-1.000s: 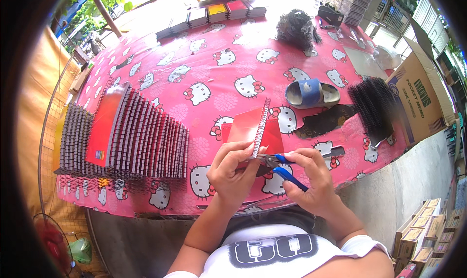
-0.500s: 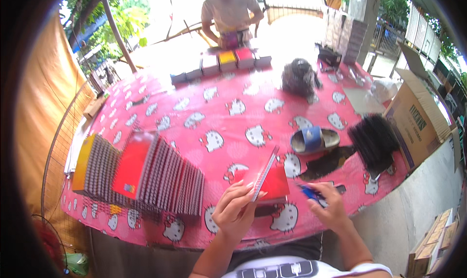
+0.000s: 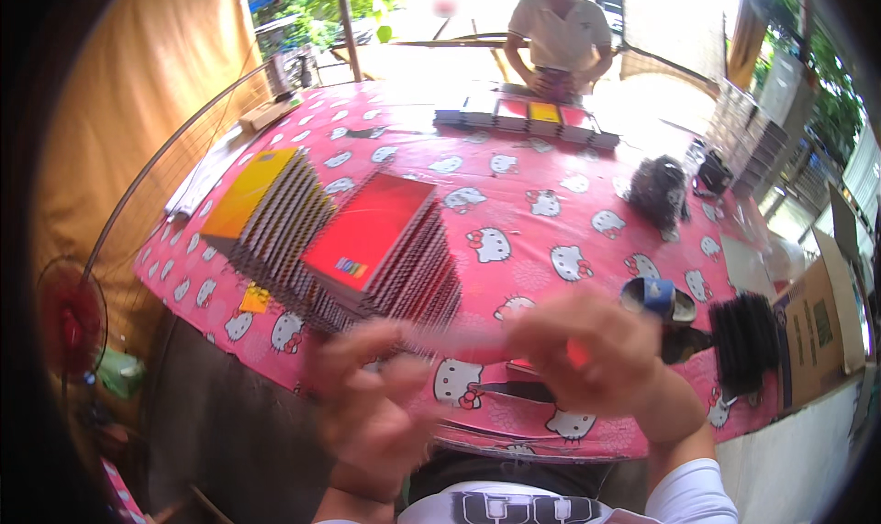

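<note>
Both hands are smeared by motion over the near edge of the pink table. My left hand [image 3: 376, 405] has its fingers curled and partly apart, beside the near corner of the red spiral notebook stack [image 3: 372, 230]. My right hand [image 3: 596, 354] is bent in front of the blue slipper [image 3: 656, 295]. A blurred reddish strip [image 3: 459, 342] spans the gap between the hands; whether either one grips it is unclear. Under my right hand, a red cover [image 3: 521, 368] on the table shows only in part. Yellow-covered spiral notebooks [image 3: 252, 194] stand stacked left of the red ones.
A black bundle [image 3: 745, 345] and an open cardboard box [image 3: 821, 327] are at the right. Farther back lie a dark plastic-wrapped bundle [image 3: 658, 192] and a row of notebook stacks [image 3: 528, 120], with another person [image 3: 560, 38] behind them. A red fan [image 3: 72, 317] stands at the left.
The view has swung left. My hands have come closer together, the right one moving left. The spiral notebook upright in my left hand and the blue tool in my right no longer show clearly.
</note>
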A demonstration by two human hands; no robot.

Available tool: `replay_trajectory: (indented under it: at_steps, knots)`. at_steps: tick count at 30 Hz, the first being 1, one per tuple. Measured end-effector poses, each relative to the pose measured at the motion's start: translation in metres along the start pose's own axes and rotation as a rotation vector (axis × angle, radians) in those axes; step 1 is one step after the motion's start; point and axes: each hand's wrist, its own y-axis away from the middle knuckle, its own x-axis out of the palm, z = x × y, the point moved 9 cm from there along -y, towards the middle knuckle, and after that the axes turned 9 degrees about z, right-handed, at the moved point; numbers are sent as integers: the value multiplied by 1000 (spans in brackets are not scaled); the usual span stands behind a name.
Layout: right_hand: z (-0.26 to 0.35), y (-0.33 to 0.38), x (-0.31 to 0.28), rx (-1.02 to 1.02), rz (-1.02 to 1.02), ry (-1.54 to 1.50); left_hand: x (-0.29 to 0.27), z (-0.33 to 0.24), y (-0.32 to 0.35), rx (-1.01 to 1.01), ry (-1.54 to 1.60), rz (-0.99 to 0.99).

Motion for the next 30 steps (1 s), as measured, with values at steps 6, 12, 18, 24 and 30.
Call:
replay_trajectory:
  at_steps: [6, 12, 18, 24, 30]
  knots:
    - [-115, -87, 29, 296, -462, -795, -55, 125, 1, -446, 101, -429]
    - [-161, -78, 87, 330, -413, -377, -42, 149, -3, -538, -67, -392]
    - [-154, -87, 99, 428, -284, -247, -43, 148, 0, -438, -113, -459]
    - [-118, -3, -13, 276, -419, 289, -67, 76, 11, -179, -60, -601]
    - [-196, 310, -177, 1404, -217, 1129, 50, -8, -33, 114, 419, 114]
